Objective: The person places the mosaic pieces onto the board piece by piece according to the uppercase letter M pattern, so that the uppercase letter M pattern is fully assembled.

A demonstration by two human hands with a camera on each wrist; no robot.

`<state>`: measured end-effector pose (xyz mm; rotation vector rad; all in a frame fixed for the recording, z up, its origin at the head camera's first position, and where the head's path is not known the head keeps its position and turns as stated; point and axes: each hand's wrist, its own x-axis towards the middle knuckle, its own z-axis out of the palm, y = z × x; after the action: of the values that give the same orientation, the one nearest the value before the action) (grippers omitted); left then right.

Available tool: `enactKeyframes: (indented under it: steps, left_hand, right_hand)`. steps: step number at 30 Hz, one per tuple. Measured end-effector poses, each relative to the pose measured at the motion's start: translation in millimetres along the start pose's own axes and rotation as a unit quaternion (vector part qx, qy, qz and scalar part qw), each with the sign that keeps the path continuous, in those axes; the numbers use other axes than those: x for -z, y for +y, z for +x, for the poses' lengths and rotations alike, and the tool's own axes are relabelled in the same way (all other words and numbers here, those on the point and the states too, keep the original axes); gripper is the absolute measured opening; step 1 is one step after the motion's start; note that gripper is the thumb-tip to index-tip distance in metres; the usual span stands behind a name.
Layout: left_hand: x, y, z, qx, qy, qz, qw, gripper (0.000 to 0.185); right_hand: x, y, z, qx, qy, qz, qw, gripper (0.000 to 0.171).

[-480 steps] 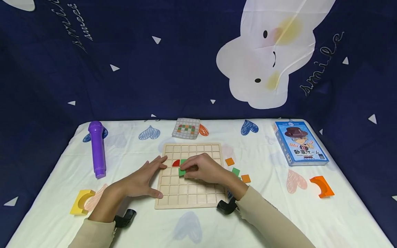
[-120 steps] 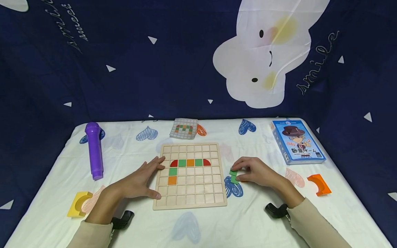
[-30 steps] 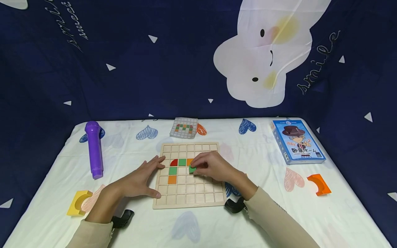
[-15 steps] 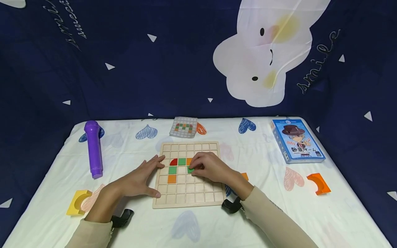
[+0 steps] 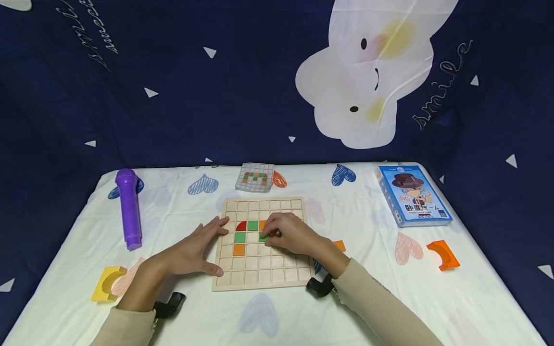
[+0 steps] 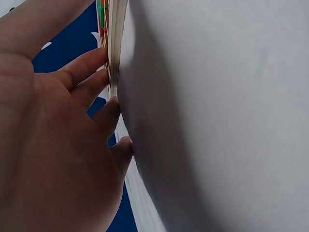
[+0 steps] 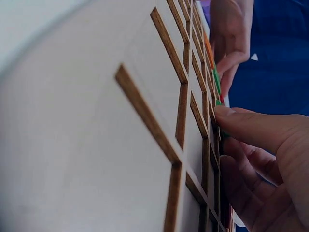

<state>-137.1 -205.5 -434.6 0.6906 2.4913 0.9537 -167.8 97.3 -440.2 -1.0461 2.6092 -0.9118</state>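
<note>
My left hand point(image 5: 189, 252) lies spread at the left edge of the wooden grid board point(image 5: 259, 278), its fingertips and thumb on the rim. Over the middle of the board, my right hand point(image 5: 292, 233) pinches a green square tile point(image 5: 262, 237) between thumb and forefinger, in the cell below an orange tile point(image 5: 261, 225). Left of that orange tile sit a green tile point(image 5: 252, 225) and a red quarter-round tile point(image 5: 241, 226). A second green tile point(image 5: 240, 237) and another orange one point(image 5: 239, 250) run down below the red. My right hand hides the row's right end.
Behind the board lies a card point(image 5: 254, 178) printed with a coloured grid pattern. A loose orange tile point(image 5: 339, 245) shows beside my right forearm. Around them are a purple microphone point(image 5: 129, 209), a yellow arch block point(image 5: 100, 286), an orange arch block point(image 5: 451, 254) and a blue game box point(image 5: 415, 197).
Across the earlier frames the tile row grew, and my right hand brought a green tile from the loose ones on the right to below the orange tile. Lately it has barely shifted; left hand stays.
</note>
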Motion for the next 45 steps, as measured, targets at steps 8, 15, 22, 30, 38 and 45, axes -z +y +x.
enactKeyframes:
  steps: [8,15,22,30,38,45]
  left_hand:
    - [-0.3,-0.9,1.4,0.003,0.001,0.001,1.0000,0.108]
    - [-0.2,0.0,-0.2,0.001,0.001,-0.005,1.0000,0.101]
    - [-1.2,0.1,3.0,0.006,-0.001,-0.002,1.0000,0.102]
    - [-1.9,-1.7,1.1,0.001,0.004,-0.009,1.0000,0.110]
    - [-1.5,-3.5,-2.1,-0.002,0.002,-0.007,1.0000,0.095]
    - [-1.6,-0.7,-2.4,-0.003,0.003,0.001,1.0000,0.096]
  right_hand:
    - [1,-2,0,-0.001,-0.004,0.007,1.000,0.011]
    - [1,-2,-1,0.002,-0.008,0.012,1.000,0.014]
    - [2,0,-1,0.009,-0.007,0.005,1.000,0.014]
    - [3,1,-3,0.029,0.003,0.013,1.000,0.015]
    - [17,1,-13,0.009,0.012,0.047,0.999,0.018]
    - [40,13,-43,-0.016,0.030,0.069,0.997,0.019]
